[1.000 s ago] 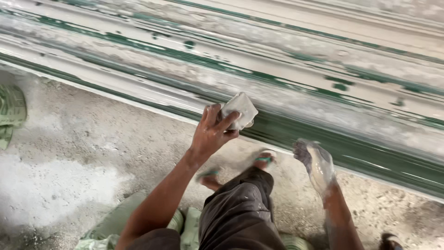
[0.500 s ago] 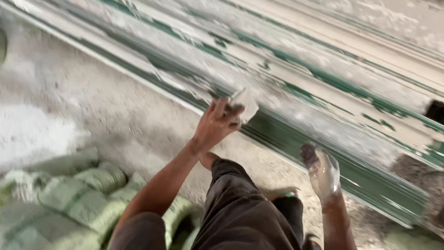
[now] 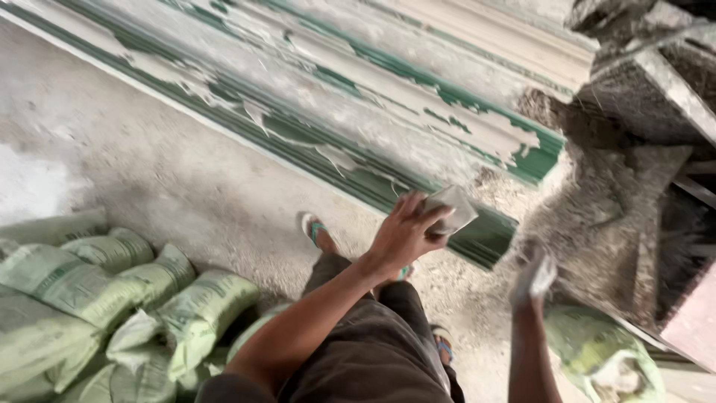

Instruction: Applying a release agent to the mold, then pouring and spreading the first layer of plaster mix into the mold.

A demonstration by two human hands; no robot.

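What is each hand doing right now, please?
Left hand: closed on a white pad, against the moulding.
Right hand: open, empty, dusty.

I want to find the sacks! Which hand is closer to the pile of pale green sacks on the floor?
Left. The left hand, gripping a pale folded pad, is nearer the pale green sacks; the dusty right hand hangs farther away.

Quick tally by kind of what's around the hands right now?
Sanding pad, gripped by the left hand: 1
Green moulded beam with peeling white filler: 1
Green-white sacks, stacked at left, plus one near the dusty right hand: about 7
Sandals: 2
Total: about 11
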